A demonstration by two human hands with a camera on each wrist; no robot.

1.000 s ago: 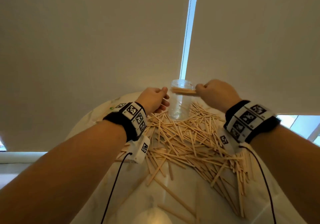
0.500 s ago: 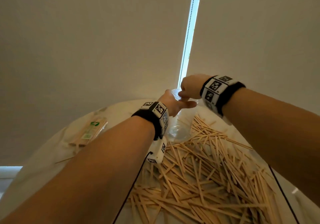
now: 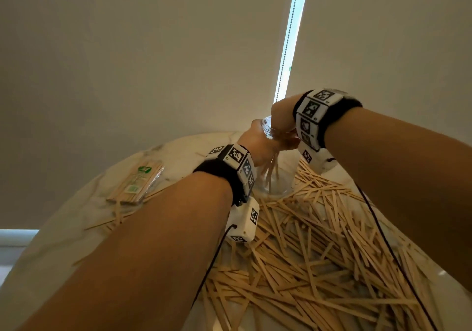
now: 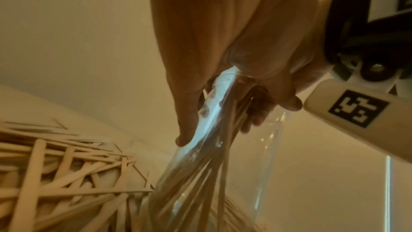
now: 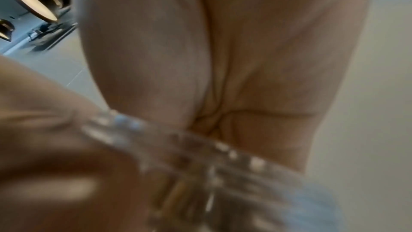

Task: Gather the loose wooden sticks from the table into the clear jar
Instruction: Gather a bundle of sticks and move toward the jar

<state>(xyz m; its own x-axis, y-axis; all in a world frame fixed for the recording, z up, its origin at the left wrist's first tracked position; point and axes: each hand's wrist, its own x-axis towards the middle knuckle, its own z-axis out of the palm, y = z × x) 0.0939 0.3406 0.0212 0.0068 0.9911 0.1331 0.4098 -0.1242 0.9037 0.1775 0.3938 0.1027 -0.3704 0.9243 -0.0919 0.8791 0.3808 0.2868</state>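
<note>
The clear jar [image 3: 274, 177] stands at the far edge of the stick pile, and my left hand [image 3: 255, 143] grips its upper wall. In the left wrist view the left hand [image 4: 223, 50] wraps the jar [image 4: 200, 156], with its thumb on the near side. My right hand [image 3: 282, 118] bends down over the jar mouth and holds a bundle of wooden sticks [image 3: 272, 171] bunched at the top. Their lower ends fan out inside the glass. The right hand's fingers are hidden in the head view. The right wrist view shows only a blurred palm [image 5: 223, 59] and the jar rim [image 5: 196, 145].
A large pile of loose wooden sticks [image 3: 319, 241] covers the round pale table [image 3: 63, 241] in front of the jar. A sealed packet of sticks [image 3: 138, 182] lies at the left. A few stray sticks [image 3: 112, 222] lie near it. A blind hangs right behind the table.
The right hand carried its bundle from beside the jar to over the mouth, and the sticks now stand inside. The left hand moved onto the jar. The head view shifted closer.
</note>
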